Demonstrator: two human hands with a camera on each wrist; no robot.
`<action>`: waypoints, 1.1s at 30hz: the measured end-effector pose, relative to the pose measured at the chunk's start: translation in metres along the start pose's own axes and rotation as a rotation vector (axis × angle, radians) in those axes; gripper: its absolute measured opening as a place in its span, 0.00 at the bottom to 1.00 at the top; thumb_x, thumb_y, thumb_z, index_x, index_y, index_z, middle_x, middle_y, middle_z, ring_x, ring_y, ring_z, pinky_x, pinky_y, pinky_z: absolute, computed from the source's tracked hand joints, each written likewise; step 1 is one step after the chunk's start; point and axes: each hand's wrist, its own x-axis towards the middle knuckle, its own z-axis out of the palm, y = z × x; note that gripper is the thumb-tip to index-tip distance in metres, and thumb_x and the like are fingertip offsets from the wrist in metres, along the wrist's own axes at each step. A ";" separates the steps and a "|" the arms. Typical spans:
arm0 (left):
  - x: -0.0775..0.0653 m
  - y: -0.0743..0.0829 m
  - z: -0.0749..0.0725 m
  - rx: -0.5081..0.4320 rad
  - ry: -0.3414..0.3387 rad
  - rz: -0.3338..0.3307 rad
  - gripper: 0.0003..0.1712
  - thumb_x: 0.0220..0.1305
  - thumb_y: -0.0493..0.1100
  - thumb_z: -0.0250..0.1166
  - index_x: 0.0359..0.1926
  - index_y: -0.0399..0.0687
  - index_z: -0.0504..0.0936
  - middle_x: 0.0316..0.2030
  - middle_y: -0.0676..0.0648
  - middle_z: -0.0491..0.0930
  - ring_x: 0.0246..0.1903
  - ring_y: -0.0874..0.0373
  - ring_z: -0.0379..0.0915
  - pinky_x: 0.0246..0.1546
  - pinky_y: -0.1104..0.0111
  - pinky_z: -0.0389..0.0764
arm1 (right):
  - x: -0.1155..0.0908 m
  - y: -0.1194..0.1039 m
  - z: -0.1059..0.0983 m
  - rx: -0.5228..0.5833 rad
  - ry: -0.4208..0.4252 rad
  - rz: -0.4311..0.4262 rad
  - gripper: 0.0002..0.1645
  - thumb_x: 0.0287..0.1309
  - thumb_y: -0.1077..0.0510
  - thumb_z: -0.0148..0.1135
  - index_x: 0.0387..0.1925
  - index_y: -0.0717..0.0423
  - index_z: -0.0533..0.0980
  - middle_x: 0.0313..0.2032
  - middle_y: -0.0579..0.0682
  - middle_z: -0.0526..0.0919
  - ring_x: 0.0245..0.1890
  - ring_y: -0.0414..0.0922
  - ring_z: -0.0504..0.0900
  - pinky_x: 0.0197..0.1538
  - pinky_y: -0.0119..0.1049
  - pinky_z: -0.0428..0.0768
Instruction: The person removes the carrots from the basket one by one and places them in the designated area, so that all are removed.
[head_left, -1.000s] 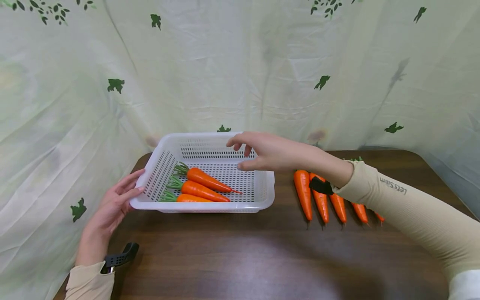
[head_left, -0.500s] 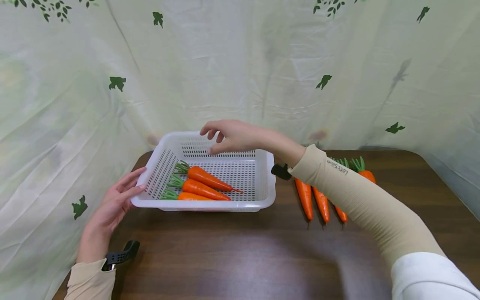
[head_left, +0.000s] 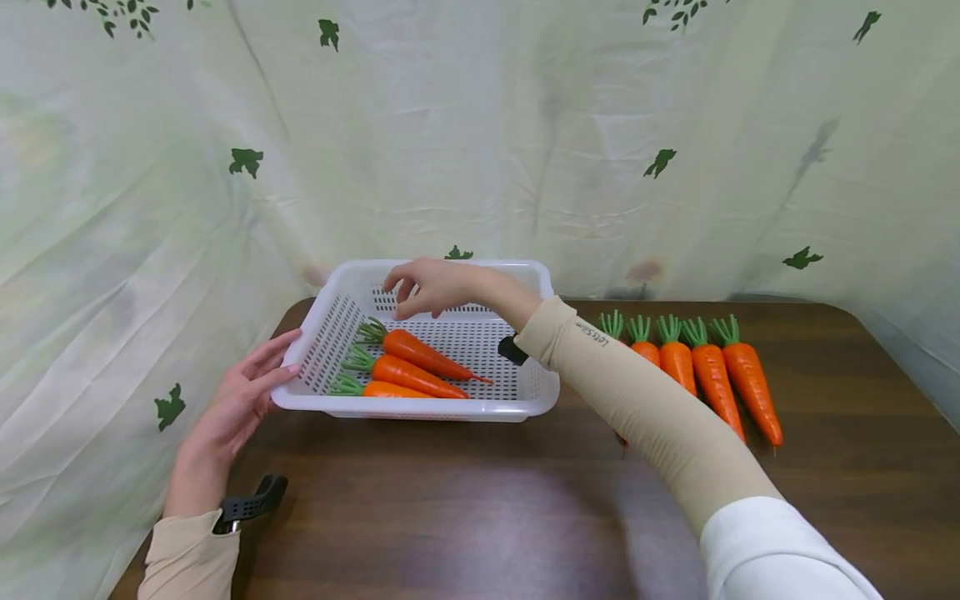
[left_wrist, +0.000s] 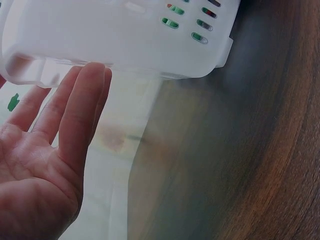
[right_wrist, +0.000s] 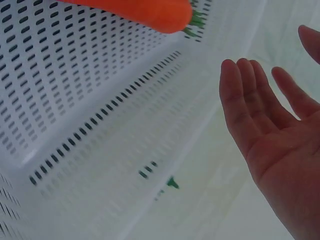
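A white slotted plastic basket (head_left: 420, 408) stands at the left of the table with 3 orange carrots in it, including the middle carrot (head_left: 412, 377), their green tops to the left. My left hand (head_left: 243, 392) touches the basket's left end with its fingertips; in the left wrist view its straight fingers meet the outer wall under the rim. Over the basket's far half hovers my right hand (head_left: 435, 286), fingers loosely bent and holding nothing. The right wrist view shows that hand's palm apart from the carrot (right_wrist: 150, 11) and the basket wall.
Several more carrots (head_left: 753, 392) lie in a row on the brown table (head_left: 450, 500) right of the basket, tops away from me, partly hidden by my right forearm. A pale leaf-patterned curtain (head_left: 495, 150) hangs behind the table and along its left side.
My right hand has moved left over the basket, rising and then lowering slightly. The forearm now uncovers more of the carrots at the right. My left hand stays at the basket's left end.
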 end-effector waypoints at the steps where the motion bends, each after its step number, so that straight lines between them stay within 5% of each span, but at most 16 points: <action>1: 0.000 0.000 0.000 -0.002 0.001 -0.001 0.34 0.71 0.37 0.58 0.74 0.57 0.61 0.67 0.47 0.61 0.52 0.58 0.77 0.47 0.57 0.80 | 0.004 0.003 0.003 0.007 -0.012 0.007 0.28 0.64 0.53 0.63 0.64 0.53 0.70 0.51 0.50 0.79 0.48 0.44 0.78 0.42 0.38 0.84; 18: 0.003 -0.001 0.002 0.002 -0.003 -0.007 0.33 0.72 0.37 0.58 0.74 0.57 0.61 0.68 0.46 0.60 0.53 0.58 0.77 0.47 0.57 0.80 | 0.033 0.047 0.039 -0.039 -0.118 0.148 0.30 0.64 0.55 0.65 0.66 0.52 0.69 0.58 0.54 0.75 0.50 0.44 0.76 0.43 0.39 0.84; 26: 0.003 -0.001 0.001 0.008 -0.005 -0.004 0.33 0.72 0.37 0.58 0.74 0.57 0.61 0.67 0.46 0.61 0.53 0.58 0.77 0.47 0.57 0.80 | 0.033 0.053 0.047 0.143 -0.186 0.268 0.37 0.62 0.59 0.66 0.70 0.47 0.63 0.58 0.54 0.71 0.50 0.48 0.75 0.43 0.45 0.85; 33: 0.003 -0.001 0.000 -0.009 -0.004 -0.005 0.34 0.72 0.37 0.57 0.75 0.56 0.60 0.67 0.46 0.60 0.53 0.58 0.77 0.47 0.57 0.80 | 0.031 0.060 0.041 0.176 -0.228 0.294 0.38 0.62 0.61 0.64 0.71 0.46 0.61 0.53 0.54 0.72 0.48 0.51 0.77 0.41 0.44 0.85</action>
